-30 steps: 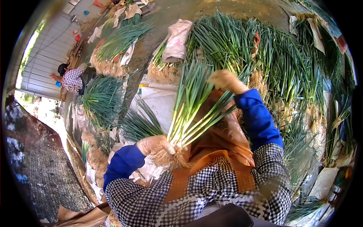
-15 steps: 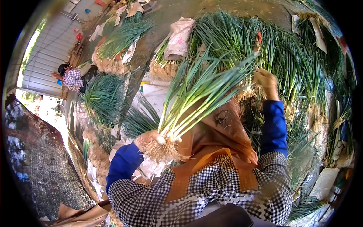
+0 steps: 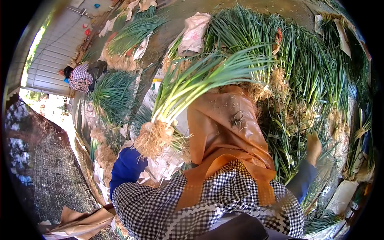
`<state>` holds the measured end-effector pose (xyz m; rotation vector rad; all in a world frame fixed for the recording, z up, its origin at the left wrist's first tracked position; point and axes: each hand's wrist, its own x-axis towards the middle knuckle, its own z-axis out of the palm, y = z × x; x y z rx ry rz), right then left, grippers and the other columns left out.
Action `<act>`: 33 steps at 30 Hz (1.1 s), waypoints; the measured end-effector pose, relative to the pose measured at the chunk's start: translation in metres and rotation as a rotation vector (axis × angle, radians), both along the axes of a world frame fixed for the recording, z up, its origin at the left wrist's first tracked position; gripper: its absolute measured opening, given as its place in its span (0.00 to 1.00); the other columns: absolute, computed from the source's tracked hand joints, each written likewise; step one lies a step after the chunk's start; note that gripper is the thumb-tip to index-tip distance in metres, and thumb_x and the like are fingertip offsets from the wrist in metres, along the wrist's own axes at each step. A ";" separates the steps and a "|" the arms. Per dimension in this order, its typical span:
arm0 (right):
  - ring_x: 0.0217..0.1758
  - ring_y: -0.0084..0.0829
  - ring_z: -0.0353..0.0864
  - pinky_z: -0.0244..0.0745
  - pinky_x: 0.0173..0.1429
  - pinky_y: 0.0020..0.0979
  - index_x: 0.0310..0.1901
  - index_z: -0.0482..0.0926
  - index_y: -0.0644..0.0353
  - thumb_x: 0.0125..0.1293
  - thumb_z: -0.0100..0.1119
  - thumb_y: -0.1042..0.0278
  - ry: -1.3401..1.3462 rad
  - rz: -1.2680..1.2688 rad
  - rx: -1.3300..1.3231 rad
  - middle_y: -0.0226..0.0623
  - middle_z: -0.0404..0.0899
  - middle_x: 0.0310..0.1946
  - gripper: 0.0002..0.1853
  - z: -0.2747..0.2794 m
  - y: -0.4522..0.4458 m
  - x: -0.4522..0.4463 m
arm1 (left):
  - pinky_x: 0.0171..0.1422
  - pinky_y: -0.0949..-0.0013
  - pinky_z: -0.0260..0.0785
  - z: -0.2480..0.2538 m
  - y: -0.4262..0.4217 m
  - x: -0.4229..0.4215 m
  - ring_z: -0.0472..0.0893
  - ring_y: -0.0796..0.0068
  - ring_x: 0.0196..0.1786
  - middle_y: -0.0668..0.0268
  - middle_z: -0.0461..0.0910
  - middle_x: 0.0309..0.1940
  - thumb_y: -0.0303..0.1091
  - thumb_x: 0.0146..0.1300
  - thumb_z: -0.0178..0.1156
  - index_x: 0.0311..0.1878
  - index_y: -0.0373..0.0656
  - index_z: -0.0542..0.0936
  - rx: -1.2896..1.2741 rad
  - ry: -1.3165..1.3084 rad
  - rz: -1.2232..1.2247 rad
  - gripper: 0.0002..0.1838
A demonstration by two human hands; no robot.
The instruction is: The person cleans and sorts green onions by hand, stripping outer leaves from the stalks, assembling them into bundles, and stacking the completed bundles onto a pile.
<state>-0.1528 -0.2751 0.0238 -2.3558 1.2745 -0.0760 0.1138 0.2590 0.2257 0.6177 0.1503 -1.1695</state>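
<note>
Mostly hidden by shaggy roots, the left hand (image 3: 169, 130) grips a bunch of green onions (image 3: 180, 94) near its root end, leaves slanting up and right. Well apart, the right hand (image 3: 314, 148) is low over loose greens (image 3: 282, 134); its fingers are too blurred to tell. Between the arms lies an orange apron (image 3: 230, 120). Beyond are leafy piles (image 3: 316, 64) and, at far left, another person (image 3: 81, 77).

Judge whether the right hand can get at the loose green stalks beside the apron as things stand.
Probably yes. The right hand is close beside the loose green stalks, nothing visible blocks the way, and the held bunch is off to the left. Whether the hand holds anything is unclear.
</note>
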 end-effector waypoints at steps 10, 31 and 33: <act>0.64 0.37 0.60 0.52 0.68 0.40 0.53 0.73 0.53 0.58 0.55 0.53 -0.719 1.738 -0.087 0.35 0.70 0.55 0.22 0.061 0.236 0.241 | 0.25 0.74 0.67 0.079 -0.060 -0.012 0.75 0.80 0.27 0.74 0.71 0.24 0.49 0.60 0.53 0.56 0.39 0.65 -0.419 0.158 0.265 0.28; 0.59 0.42 0.67 0.60 0.63 0.41 0.45 0.77 0.56 0.58 0.55 0.55 -0.167 1.584 -0.167 0.41 0.72 0.52 0.18 0.088 0.307 0.354 | 0.35 0.76 0.68 0.125 0.015 0.035 0.72 0.80 0.33 0.70 0.72 0.34 0.39 0.57 0.58 0.62 0.36 0.60 -0.519 -0.278 0.582 0.32; 0.57 0.44 0.68 0.65 0.60 0.38 0.43 0.78 0.58 0.57 0.58 0.59 -0.763 1.529 -0.203 0.43 0.74 0.49 0.15 0.026 0.255 0.352 | 0.36 0.76 0.68 0.110 0.050 0.050 0.71 0.80 0.34 0.69 0.72 0.36 0.39 0.57 0.57 0.62 0.36 0.60 -0.419 -0.472 0.542 0.32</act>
